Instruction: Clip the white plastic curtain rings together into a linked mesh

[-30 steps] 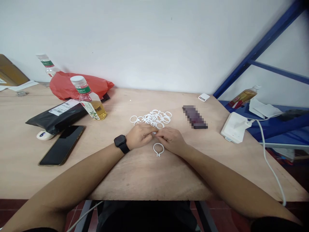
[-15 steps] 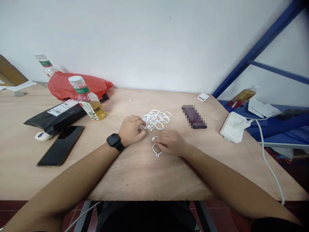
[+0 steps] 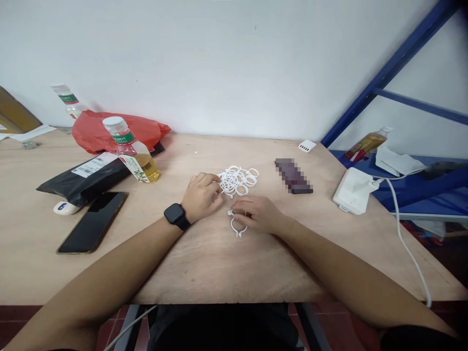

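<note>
A pile of white plastic rings [image 3: 239, 181] with small end tabs lies mid-table. At its left edge, my left hand [image 3: 203, 197], with a black watch on the wrist, has its fingers curled inward against the rings; what they grip is hidden. My right hand [image 3: 258, 214] pinches one white ring, whose tabbed end [image 3: 230, 213] sticks out left of the fingertips. Just below those fingers, a separate open ring clip [image 3: 238, 235] lies on the table, its two ends pointing toward me and its upper part partly covered by the hand.
On the left are a bottle of yellow drink [image 3: 146, 168], a black parcel [image 3: 84, 178], a red bag [image 3: 117, 130], a phone [image 3: 93, 222] and a white earbud case [image 3: 66, 207]. A pixelated dark object [image 3: 294, 176] and a white charger [image 3: 353, 190] with its cable lie right.
My left fingers have drawn in over a ring at the pile's left edge that was visible before. The right hand has turned slightly, shifting its held ring's tabbed end a little left.
</note>
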### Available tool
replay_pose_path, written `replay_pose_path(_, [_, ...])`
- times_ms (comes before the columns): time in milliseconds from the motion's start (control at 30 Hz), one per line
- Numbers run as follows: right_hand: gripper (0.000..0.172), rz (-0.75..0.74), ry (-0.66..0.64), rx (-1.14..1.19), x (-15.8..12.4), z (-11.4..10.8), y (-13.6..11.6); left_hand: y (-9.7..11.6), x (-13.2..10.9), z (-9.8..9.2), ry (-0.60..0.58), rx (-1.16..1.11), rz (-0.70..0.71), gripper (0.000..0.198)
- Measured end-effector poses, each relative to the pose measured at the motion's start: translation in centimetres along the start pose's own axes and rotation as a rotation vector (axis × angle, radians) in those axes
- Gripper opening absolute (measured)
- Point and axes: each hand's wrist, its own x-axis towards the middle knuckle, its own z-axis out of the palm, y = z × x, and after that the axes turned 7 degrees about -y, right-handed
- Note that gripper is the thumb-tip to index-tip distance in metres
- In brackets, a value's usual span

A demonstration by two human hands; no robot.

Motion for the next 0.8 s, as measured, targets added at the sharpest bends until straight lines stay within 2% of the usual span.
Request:
replay_pose_path(100, [0.013,-0.075,-0.03,0.067,0.0,0.0,-0.1,0.2,0.0,-0.3,0.058,-0.106,0.091,0.006])
replay_pose_path(167, [0.015,-0.08,0.02,0.072,-0.1,0.1,-0.1,0.5,0.0,-0.4,0.058,-0.177,0.175,0.007])
replay_pose_path(300, [0.005,0.11,0.271,0.051,-0.5,0.5,0.2,0.9,0.1,0.0,0.023,-0.29,0.279,0.01])
replay_pose_path(367, [0.021,0.174,0.359,0.076,-0.6,0.6,0.4,1.1,0.0,0.3,-0.002,-0.321,0.282,0.012])
replay_pose_path(433, [0.029,0.13,0.353,0.067,-0.7,0.5,0.5,1.2,0.0,0.5,-0.023,-0.349,0.275,0.016])
replay_pose_path(567, [0.024,-0.007,0.295,0.019,-0.6,0.3,0.4,1.3,-0.1,0.5,-0.055,-0.423,0.24,0.017])
replay_pose_path(800, [0.022,0.012,0.295,0.042,-0.4,0.2,0.3,1.3,-0.2,0.2,-0.052,-0.479,0.229,0.015])
